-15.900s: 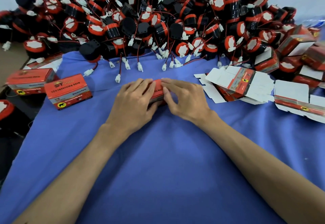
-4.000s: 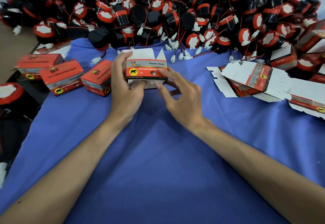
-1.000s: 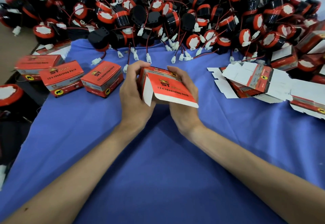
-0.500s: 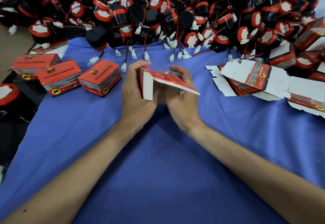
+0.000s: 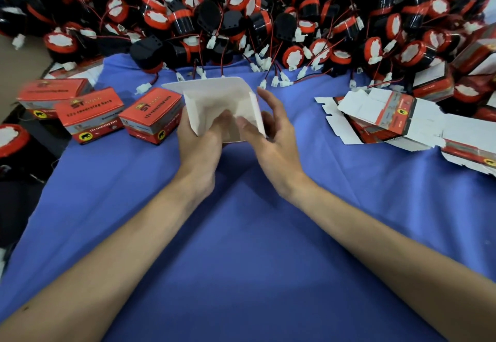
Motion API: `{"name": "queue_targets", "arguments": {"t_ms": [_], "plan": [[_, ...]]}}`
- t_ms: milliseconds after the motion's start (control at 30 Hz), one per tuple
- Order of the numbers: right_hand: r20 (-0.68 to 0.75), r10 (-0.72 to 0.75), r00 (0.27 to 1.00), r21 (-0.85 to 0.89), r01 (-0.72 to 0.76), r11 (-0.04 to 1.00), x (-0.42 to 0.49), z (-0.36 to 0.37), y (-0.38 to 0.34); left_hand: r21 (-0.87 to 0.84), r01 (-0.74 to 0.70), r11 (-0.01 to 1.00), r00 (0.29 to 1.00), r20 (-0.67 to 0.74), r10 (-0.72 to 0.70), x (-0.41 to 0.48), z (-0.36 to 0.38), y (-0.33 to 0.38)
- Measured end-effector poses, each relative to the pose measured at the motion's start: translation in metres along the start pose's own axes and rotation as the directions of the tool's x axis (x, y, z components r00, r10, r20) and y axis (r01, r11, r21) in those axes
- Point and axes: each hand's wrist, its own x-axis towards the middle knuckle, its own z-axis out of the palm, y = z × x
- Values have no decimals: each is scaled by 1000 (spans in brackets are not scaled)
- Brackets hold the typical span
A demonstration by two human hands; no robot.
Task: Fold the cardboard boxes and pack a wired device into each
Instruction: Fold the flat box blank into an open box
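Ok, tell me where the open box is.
Head view, centre: the open box is gripped by the left hand, the right hand touching it, just right of the closed boxes.

left hand: bare | right hand: bare | forearms: bare, slender, uncovered to the frame edge
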Motion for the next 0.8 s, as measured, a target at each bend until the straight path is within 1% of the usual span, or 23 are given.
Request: {"name": "queue_targets", "arguments": {"t_ms": [67, 133, 267, 367, 467, 667, 800], "plan": [[-5, 31, 1000, 32, -31, 999, 1, -1, 6, -11, 45, 999, 998, 47, -44, 0, -1, -2], [-1, 55, 999, 49, -55, 997, 2, 0, 6, -39, 82, 996, 995, 54, -80, 0, -3, -2], [3, 64, 998, 40, -64, 997, 3, 1, 4, -50, 73, 996, 997, 41, -71, 1, -2, -1], [-5, 53, 999, 34, -53, 998, 1, -1, 3, -40, 39, 998, 999, 35, -38, 0, -1, -1], [-9, 48, 999, 42, -48, 998, 1, -3, -1, 5, -31, 999, 999, 38, 31, -4, 0, -3], [-8, -26, 1000, 40, 26, 999, 0, -2, -3, 65, -170, 983, 984, -40, 172, -5, 2, -4], [-34, -49, 998, 47, 51, 998, -1, -1, -5, 152, -212, 965, 976, -14, 217, -5, 2, -6]]}}
